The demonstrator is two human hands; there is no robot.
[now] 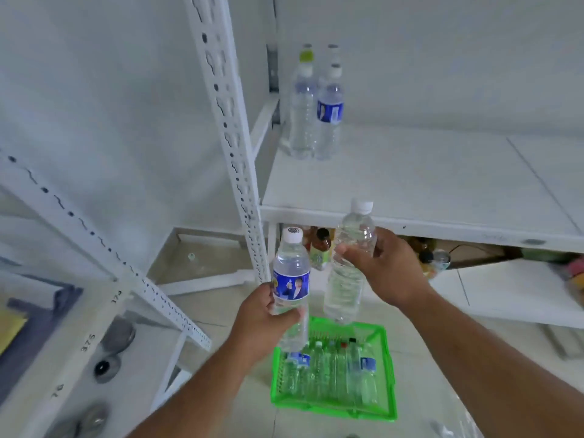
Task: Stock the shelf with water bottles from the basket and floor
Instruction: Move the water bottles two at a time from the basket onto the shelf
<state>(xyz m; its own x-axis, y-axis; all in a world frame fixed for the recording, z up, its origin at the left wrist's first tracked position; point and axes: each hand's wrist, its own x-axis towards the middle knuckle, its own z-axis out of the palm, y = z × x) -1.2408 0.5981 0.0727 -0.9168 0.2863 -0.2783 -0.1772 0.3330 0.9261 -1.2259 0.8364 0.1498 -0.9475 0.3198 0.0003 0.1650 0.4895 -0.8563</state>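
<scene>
White metal shelving fills most of the view, with a pale tiled floor (pixel 410 368) underneath. Up on the shelf (pixel 410 172), a few water bottles (pixel 316 112) already stand in the back left corner, bunched close together. Down on the floor sits a green basket (pixel 388 415) with more bottles lying in it. The left hand (pixel 262 324) has its fingers wrapped around a bottle with a blue label (pixel 290 279), held upright just above the basket. The right hand (pixel 382 267) grips a plain clear bottle (pixel 347 267) around its upper part, fingers curled on it, cap roughly level with the front edge of the shelf. Some other stuff sits on the lower shelf, too blurry to make out.
</scene>
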